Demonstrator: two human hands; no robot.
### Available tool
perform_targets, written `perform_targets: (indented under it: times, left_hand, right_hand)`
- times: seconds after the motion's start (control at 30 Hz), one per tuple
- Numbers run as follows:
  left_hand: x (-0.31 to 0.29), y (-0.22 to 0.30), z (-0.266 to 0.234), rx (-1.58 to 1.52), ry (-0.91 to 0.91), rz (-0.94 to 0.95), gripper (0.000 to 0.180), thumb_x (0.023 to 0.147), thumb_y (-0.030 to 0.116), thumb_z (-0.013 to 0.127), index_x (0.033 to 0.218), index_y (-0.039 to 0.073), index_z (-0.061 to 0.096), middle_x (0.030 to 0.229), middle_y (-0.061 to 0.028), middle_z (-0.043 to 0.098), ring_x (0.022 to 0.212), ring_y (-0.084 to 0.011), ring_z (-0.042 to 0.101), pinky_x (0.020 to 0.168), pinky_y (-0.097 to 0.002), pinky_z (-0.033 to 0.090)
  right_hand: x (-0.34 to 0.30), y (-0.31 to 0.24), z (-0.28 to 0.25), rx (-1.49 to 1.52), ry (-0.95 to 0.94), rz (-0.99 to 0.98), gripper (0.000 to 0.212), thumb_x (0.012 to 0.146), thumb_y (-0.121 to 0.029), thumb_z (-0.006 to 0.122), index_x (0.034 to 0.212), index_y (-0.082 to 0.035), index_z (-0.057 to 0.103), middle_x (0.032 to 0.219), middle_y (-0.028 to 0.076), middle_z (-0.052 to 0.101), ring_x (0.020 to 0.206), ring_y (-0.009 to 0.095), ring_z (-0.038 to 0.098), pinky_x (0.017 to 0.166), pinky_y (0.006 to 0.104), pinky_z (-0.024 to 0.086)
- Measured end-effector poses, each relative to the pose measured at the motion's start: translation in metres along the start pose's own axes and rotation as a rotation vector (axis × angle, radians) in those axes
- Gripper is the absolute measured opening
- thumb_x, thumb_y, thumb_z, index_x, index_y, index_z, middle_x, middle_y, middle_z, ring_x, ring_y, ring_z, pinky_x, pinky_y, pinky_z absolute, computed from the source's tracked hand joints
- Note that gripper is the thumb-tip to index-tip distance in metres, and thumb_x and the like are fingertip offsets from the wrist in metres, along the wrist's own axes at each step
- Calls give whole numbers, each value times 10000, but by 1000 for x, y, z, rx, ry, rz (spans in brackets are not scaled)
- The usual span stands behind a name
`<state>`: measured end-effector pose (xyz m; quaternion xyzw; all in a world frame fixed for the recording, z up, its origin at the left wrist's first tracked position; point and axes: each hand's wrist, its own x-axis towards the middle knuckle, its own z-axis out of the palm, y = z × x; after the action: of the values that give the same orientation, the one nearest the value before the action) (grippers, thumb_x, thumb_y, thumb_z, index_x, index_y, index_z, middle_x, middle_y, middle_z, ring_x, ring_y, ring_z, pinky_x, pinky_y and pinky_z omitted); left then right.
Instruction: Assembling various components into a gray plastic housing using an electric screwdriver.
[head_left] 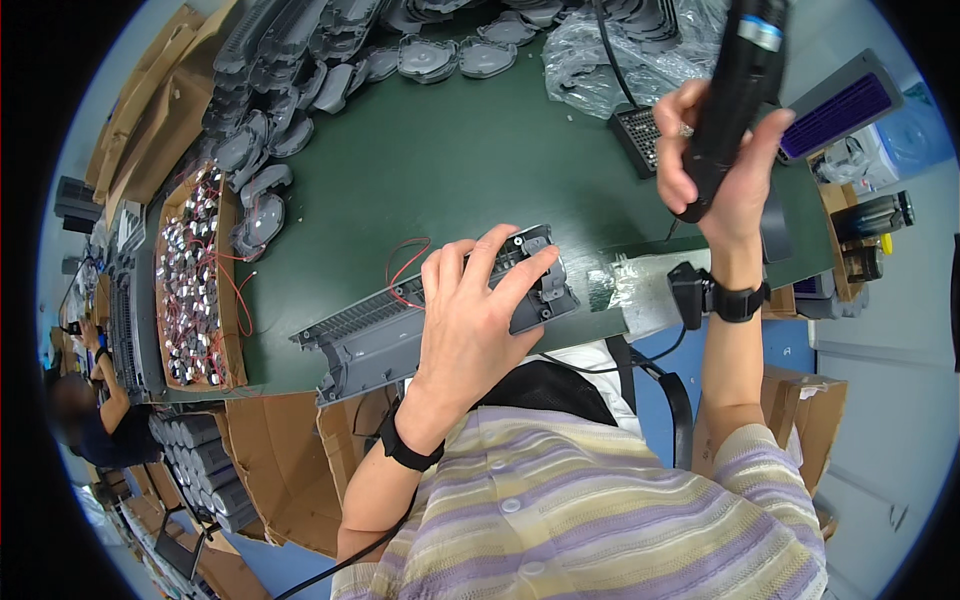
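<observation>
My left hand (pixel 470 310) is laid across a long grey plastic housing (pixel 375 350) at the table's front edge. Its fingers and thumb grip the part near the right end, where screw bosses and a small grey fitting (pixel 548 275) show. A thin red wire (pixel 396 270) loops out of the housing beside my fingers. To the right, my right hand (pixel 735 185) is wrapped round a black electric screwdriver (pixel 730 110), raised above the table. Its thin bit points down, apart from the housing. The tool's upper end is blurred.
A black gridded screw tray (pixel 637 138) stands by the right hand, before clear plastic bags (pixel 600 70). Grey molded parts (pixel 428 60) line the table's back and left. A cardboard box (pixel 235 330) holds several wired small parts. Another person (pixel 100 410) sits far left.
</observation>
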<state>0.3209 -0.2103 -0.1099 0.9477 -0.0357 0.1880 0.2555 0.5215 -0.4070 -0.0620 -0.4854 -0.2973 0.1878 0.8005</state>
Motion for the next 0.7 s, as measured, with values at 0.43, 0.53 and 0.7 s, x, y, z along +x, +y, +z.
perform_targets:
  times: [0.43,0.53,0.7]
  left_hand:
    - [14,17,16,92,-65,3,848,564,164,940,1356,238,645,1389,-133,525,1181,-371,517,1028,-545,396]
    - [13,18,18,129,-79,-7,875,556,187,952,1367,257,633,1410,-123,505,1178,-370,515,1025,-552,391]
    - [18,19,20,88,-48,-28,830,529,94,894,1315,256,684,1400,-84,528,1169,-342,516,1052,-513,369]
  right_hand:
    - [49,21,-46,338,92,-171,944,806,-995,318,1035,-112,560,687,34,488,527,137,434,497,298,371]
    - [49,24,-46,170,277,-198,1017,719,-1063,273,956,-106,526,639,49,470,498,166,422,491,327,373]
    - [46,27,-51,-20,376,-326,1060,700,-1077,247,949,-86,529,618,77,495,496,190,459,479,342,396]
